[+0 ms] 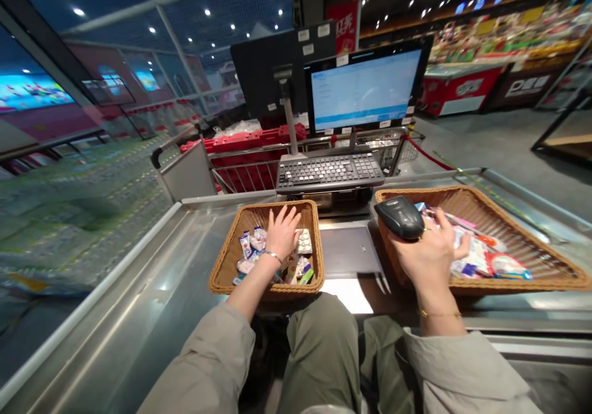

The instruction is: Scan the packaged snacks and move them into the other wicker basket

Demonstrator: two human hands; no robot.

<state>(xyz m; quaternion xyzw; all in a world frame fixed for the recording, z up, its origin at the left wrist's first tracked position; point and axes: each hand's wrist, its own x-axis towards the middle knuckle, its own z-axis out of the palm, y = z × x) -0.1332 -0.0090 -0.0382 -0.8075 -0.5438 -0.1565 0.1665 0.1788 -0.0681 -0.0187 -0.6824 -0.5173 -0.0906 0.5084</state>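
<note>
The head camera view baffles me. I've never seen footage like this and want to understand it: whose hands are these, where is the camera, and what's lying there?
There is no machine here. A person wears one camera on the head, looking forward and down, so you see their own two arms and knees. They sit at a steel counter with two wicker baskets on it. The left hand lies spread, palm down, on small packets in the left basket. The right hand holds a black handheld scanner over the right basket, which holds flat packets. Ahead stand a keyboard and a lit screen, with a shopping cart behind them.
</note>
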